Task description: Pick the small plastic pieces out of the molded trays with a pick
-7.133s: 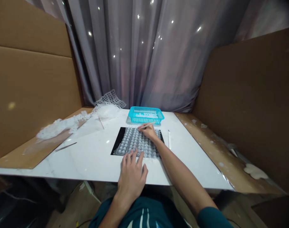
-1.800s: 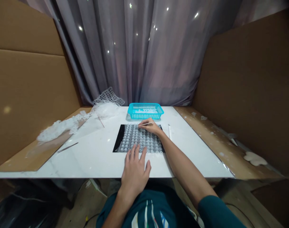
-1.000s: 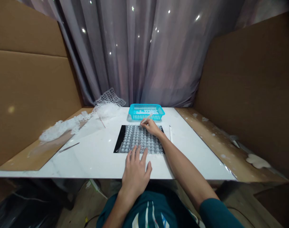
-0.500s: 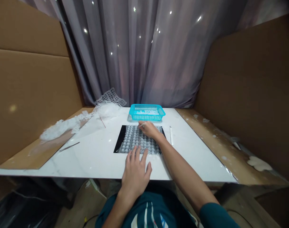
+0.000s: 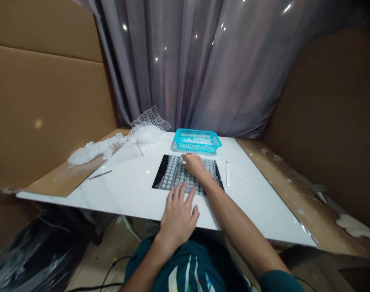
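A black sheet (image 5: 160, 173) covered with rows of small round whitish pieces (image 5: 172, 167) lies on the white table. My left hand (image 5: 178, 213) rests with its fingers spread, the fingertips at the sheet's near edge. Over the far part of the sheet, my right hand (image 5: 195, 165) is closed in a pinch. Something small and pale shows under its fingertips, too small to name. The right hand and forearm hide part of the rows.
Behind the sheet stands a turquoise basket (image 5: 197, 148) with white bits inside. A white pen-like cutter (image 5: 227, 174) lies to the right, tweezers (image 5: 100, 174) to the left. White netting (image 5: 152, 119) and scraps (image 5: 93, 153) lie back left. Cardboard walls (image 5: 48, 93) flank the table (image 5: 130, 186).
The camera view has tilted and turned slightly, so the whole scene is shifted. My right hand still pinches over the sheet; my left hand stays spread at its near edge.
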`<action>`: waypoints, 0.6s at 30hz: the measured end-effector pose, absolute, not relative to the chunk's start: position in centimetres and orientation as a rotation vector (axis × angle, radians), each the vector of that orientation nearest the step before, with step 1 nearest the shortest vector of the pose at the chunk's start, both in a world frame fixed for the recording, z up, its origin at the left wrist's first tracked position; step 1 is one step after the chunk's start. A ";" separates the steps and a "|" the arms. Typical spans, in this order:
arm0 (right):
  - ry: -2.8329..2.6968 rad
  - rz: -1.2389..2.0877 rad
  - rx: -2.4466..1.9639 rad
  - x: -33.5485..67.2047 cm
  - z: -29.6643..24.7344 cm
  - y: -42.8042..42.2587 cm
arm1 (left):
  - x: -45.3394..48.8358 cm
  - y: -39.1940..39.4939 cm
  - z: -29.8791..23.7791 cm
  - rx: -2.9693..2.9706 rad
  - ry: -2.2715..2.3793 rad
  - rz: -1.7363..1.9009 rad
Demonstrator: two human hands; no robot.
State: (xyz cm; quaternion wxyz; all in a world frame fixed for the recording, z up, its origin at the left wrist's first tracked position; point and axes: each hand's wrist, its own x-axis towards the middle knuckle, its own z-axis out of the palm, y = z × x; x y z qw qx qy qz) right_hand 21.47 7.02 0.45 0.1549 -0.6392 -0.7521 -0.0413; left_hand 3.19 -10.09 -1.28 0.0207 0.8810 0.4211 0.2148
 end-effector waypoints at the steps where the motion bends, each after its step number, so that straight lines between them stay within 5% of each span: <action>1: -2.149 -0.119 -1.839 21.5 0.5 7.0 | 3.2 -10.1 -1.3 2.732 1.303 0.668; 18: -1.820 0.060 -1.655 23.4 -0.9 8.5 | 3.2 -10.2 -1.2 2.723 1.319 0.738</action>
